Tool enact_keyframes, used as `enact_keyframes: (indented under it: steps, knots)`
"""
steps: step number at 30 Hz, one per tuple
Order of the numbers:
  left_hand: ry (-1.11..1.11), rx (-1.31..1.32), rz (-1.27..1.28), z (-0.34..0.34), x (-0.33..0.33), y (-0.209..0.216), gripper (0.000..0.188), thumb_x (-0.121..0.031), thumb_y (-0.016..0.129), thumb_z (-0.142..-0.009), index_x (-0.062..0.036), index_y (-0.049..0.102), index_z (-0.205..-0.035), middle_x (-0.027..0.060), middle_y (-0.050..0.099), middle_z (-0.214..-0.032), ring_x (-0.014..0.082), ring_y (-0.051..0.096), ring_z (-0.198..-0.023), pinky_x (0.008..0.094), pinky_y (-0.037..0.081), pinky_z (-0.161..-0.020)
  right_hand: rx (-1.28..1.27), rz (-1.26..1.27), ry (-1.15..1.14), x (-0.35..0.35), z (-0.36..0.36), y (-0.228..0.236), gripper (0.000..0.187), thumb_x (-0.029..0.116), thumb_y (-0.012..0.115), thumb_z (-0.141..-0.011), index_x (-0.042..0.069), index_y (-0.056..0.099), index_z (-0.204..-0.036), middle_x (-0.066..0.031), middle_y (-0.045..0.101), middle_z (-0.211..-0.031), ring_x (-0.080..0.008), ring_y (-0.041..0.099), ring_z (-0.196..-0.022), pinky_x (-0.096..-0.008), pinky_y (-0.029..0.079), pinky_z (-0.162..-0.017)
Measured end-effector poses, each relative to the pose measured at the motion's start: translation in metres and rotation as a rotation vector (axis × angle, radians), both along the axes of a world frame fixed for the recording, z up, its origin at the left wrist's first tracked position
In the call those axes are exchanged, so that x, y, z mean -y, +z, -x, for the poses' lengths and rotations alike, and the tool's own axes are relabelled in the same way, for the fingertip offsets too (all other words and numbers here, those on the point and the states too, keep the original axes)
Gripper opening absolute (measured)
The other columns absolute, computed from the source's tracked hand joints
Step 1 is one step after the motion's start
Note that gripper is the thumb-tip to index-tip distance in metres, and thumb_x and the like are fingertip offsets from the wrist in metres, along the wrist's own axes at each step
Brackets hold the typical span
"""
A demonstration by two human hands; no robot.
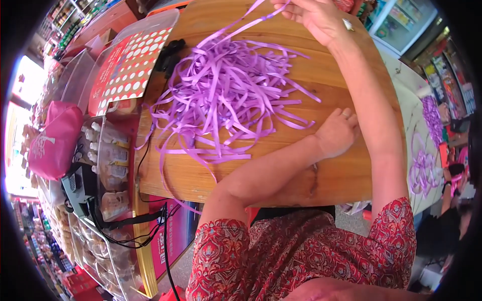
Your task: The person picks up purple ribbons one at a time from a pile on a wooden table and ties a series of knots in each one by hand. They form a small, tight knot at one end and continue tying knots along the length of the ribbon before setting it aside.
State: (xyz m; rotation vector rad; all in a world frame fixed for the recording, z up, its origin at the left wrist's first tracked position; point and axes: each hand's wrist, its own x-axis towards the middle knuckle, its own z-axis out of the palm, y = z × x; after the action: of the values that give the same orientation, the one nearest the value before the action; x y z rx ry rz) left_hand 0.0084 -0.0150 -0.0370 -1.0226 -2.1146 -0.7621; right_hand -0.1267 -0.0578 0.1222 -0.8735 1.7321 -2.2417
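Note:
A large tangled heap of purple ribbons (pixel 226 90) lies on the wooden table (pixel 301 185), with loose ends trailing over its near edge. My right hand (pixel 314 17) is raised beyond the heap at the far side. Its fingers pinch a purple ribbon (pixel 251 24) that runs up from the pile, and its upper end leaves the picture. My left hand (pixel 337 133) rests on the wood to the right of the heap, fingers curled in, with nothing visible in them. A ring shows on one finger.
To the left stand clear plastic bins (pixel 113 165) of packaged goods, a red box lid with white dots (pixel 133 65), a pink pouch (pixel 55 140) and black cables (pixel 163 226). On the right, more purple ribbons (pixel 424 173) lie on a white marbled surface (pixel 401 85).

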Motion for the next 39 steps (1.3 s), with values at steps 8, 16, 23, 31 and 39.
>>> enact_keyframes:
  steps: [8, 16, 23, 31, 39]
  knots:
    - [-0.037, -0.047, -0.079, -0.009, 0.006, 0.025, 0.029, -0.010, 0.062, -0.066, -0.0029, 0.057, -0.093, 0.0131, 0.050, -0.090, 0.0288, 0.048, -0.085, 0.0390, 0.039, -0.071, 0.104, 0.292, 0.049, -0.123, -0.057, 0.030, 0.018, 0.013, 0.054, -0.090, 0.002, 0.058, -0.103, -0.0071, 0.063, -0.090, -0.0167, 0.061, -0.081, -0.0272, 0.050, -0.070]
    - [0.064, -0.095, -0.412, -0.029, 0.015, 0.098, 0.052, -0.004, 0.071, -0.068, 0.0003, 0.046, -0.113, 0.0164, 0.050, -0.103, 0.0339, 0.049, -0.097, 0.0423, 0.040, -0.084, 0.163, 0.395, 0.017, -0.203, -0.115, 0.000, 0.029, 0.010, 0.050, -0.091, -0.003, 0.050, -0.118, -0.0044, 0.059, -0.093, -0.0139, 0.056, -0.081, -0.0267, 0.048, -0.073]
    - [-0.563, 0.896, -0.907, -0.036, -0.006, 0.088, 0.039, -0.006, 0.065, -0.081, -0.0040, 0.046, -0.114, 0.0070, 0.052, -0.102, 0.0132, 0.054, -0.087, 0.0257, 0.049, -0.070, 0.198, 0.607, 0.214, -0.197, -0.131, -0.018, 0.040, 0.004, 0.049, -0.090, -0.005, 0.038, -0.128, -0.0075, 0.058, -0.103, -0.0164, 0.058, -0.092, -0.0296, 0.048, -0.084]
    - [-0.402, 1.059, -0.993, -0.037, 0.003, 0.092, 0.014, -0.007, 0.062, -0.085, -0.0049, 0.060, -0.099, -0.0045, 0.057, -0.079, 0.0026, 0.044, -0.067, 0.0181, 0.036, -0.057, 0.242, 0.674, 0.110, -0.214, -0.118, -0.044, 0.029, 0.003, 0.052, -0.088, -0.001, 0.053, -0.116, -0.0094, 0.061, -0.102, -0.0167, 0.057, -0.092, -0.0317, 0.048, -0.081]
    - [-0.366, 1.010, -0.950, -0.025, 0.009, 0.080, 0.010, -0.006, 0.065, -0.083, -0.0036, 0.064, -0.092, -0.0047, 0.058, -0.076, 0.0015, 0.047, -0.066, 0.0171, 0.038, -0.059, 0.228, 0.641, 0.105, -0.235, -0.125, -0.063, 0.035, 0.010, 0.052, -0.089, -0.001, 0.049, -0.122, -0.0024, 0.060, -0.093, -0.0133, 0.054, -0.085, -0.0309, 0.045, -0.081]
